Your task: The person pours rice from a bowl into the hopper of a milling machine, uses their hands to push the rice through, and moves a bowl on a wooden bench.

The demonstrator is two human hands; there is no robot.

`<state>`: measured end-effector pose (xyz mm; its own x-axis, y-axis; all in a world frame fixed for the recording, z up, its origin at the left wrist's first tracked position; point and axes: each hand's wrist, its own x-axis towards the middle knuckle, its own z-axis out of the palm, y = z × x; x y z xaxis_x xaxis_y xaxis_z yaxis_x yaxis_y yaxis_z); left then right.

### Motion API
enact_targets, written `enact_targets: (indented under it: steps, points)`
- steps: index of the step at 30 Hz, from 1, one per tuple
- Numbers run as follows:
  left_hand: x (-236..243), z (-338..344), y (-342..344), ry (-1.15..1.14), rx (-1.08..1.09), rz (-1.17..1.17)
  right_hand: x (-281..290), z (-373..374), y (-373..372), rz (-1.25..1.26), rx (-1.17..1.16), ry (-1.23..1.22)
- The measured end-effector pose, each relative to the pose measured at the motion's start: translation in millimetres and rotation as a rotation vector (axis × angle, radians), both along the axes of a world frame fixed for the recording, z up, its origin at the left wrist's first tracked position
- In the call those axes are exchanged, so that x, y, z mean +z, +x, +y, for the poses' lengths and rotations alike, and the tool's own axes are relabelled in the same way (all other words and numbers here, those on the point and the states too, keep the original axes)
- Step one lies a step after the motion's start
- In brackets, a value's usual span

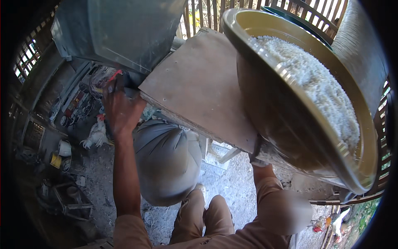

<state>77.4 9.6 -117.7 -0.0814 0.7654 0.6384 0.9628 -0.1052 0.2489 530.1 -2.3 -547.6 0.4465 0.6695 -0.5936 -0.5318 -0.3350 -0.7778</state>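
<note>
My left hand (121,106) reaches up to a dark part under the grey metal hopper (120,33). Its fingers bend around something beside a bit of red, which I cannot make out. Most of my right hand (260,161) is hidden below the wooden board (203,79), near the board's front edge; its fingers do not show. On the board's right part rests a wide tan basin (269,99), heaped with white grain (309,74) that looks like rice. A bulging grey cloth bag (166,162), gathered at its top, sits below the board between my arms.
A white chicken (97,133) stands on the floor at the left, near small buckets (64,148) and a low wooden frame (74,199). More chickens (340,222) are at lower right. A slatted fence (211,16) runs behind, and a thick grey post (360,54) stands beyond the basin.
</note>
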Motion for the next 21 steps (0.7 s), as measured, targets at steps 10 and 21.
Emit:
enact_targets:
  steps: [10, 21]
  points:
    - [-3, 3, 1, 0.047, -0.026, 0.058, 1, 0, -29, -0.14, -0.01, 0.035]
    - [-9, 2, -7, -0.015, 0.021, 0.074, 198, -251, -122, 0.919, -0.201, 0.06]
